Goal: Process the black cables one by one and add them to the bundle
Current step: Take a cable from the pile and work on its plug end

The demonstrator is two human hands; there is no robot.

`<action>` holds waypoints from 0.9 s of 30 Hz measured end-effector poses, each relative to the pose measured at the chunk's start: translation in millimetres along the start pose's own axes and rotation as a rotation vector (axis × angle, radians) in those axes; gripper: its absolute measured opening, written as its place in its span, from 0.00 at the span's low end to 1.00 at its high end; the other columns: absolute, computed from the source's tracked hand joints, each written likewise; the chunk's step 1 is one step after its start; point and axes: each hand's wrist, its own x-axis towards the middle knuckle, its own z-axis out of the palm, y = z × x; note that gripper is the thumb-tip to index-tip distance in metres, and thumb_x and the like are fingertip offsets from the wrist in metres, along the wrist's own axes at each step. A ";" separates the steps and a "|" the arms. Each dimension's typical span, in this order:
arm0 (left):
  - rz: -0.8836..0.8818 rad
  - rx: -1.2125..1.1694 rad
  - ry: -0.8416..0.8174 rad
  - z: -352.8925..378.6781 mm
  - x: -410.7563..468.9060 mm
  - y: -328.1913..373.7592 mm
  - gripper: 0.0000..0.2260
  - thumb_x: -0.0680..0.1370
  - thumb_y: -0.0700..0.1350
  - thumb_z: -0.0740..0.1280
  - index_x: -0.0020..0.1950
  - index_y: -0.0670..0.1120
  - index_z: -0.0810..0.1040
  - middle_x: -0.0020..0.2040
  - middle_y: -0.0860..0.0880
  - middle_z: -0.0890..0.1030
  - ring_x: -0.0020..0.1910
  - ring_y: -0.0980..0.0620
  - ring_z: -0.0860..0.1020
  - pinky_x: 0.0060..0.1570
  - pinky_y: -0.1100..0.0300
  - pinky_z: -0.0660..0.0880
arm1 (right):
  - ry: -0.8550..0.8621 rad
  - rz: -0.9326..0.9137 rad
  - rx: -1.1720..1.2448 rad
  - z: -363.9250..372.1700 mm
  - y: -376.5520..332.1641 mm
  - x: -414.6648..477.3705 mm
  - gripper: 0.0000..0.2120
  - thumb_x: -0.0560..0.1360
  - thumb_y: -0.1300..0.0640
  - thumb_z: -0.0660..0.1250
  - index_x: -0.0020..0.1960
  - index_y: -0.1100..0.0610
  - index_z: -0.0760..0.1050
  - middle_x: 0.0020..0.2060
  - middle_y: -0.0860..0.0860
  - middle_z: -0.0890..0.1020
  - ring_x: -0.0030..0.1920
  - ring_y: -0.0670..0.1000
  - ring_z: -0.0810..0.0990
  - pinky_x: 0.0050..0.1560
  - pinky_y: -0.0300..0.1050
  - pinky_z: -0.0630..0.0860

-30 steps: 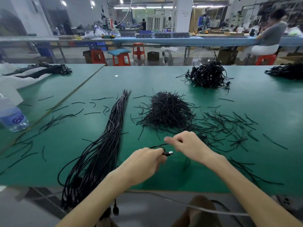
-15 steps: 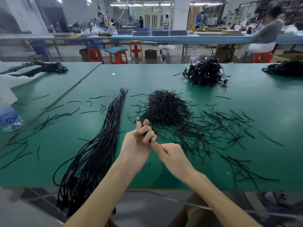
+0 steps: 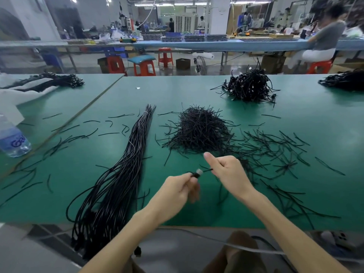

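Green matting covers the long surface (image 3: 197, 91), and behind it a workshop stretches back with blue benches and red stools (image 3: 144, 67).

Near the front edge, both hands are raised just above the mat with a single black cable (image 3: 198, 173) between them. The left hand (image 3: 177, 191) has its fingers curled and pinches the cable's plug, a short black body ending in a small silver metal tip that points toward the other hand. The lower fingers are blurred. The right hand (image 3: 230, 172) is also curled, with its thumb sticking up. A thin black strand runs from the plug to its fingers, which pinch it. The rest of this cable is hidden by the hands.

To the left lies the bundle (image 3: 122, 174), a thick sheaf of long, glossy black cables. It is tied together at its narrow far end and fans out toward the front, where the cable ends hang over the edge of the surface.

Beyond the hands sits a bristly pile of short black ties (image 3: 199, 131). More loose ties (image 3: 275, 150) are scattered across the mat to the right, and a few lie on the left. Farther back on the right is a tangled heap of cables (image 3: 249, 88). A clear water bottle (image 3: 11, 138) with a blue label stands at the left edge.
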 end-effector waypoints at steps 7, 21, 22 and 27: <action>-0.402 -1.223 0.231 7.2 27.2 22.7 0.20 0.88 0.48 0.54 0.65 0.35 0.78 0.60 0.40 0.84 0.60 0.46 0.83 0.57 0.54 0.78 | 0.052 -0.074 -0.020 41.5 -21.1 -16.7 0.27 0.85 0.46 0.60 0.27 0.52 0.66 0.23 0.45 0.71 0.26 0.45 0.66 0.33 0.40 0.63; -0.364 -1.444 0.349 -2.2 24.8 14.3 0.12 0.87 0.41 0.55 0.46 0.44 0.73 0.30 0.52 0.67 0.31 0.52 0.73 0.46 0.58 0.74 | -0.171 -0.002 -0.176 34.1 -4.8 -20.2 0.15 0.80 0.43 0.67 0.60 0.52 0.74 0.35 0.48 0.78 0.32 0.43 0.72 0.37 0.37 0.67; -0.342 -1.408 0.331 0.0 25.1 13.4 0.13 0.87 0.40 0.55 0.46 0.45 0.73 0.30 0.51 0.67 0.35 0.51 0.72 0.46 0.58 0.76 | -0.171 -0.012 -0.140 36.2 -7.0 -19.6 0.15 0.80 0.46 0.68 0.63 0.51 0.74 0.38 0.45 0.79 0.35 0.42 0.74 0.39 0.35 0.69; -0.222 -1.254 0.176 4.7 24.4 15.1 0.11 0.82 0.49 0.59 0.48 0.43 0.75 0.36 0.47 0.78 0.42 0.49 0.79 0.44 0.56 0.79 | -0.111 0.010 0.116 35.1 -13.8 -15.2 0.19 0.75 0.64 0.73 0.58 0.43 0.78 0.45 0.44 0.84 0.42 0.39 0.80 0.43 0.32 0.75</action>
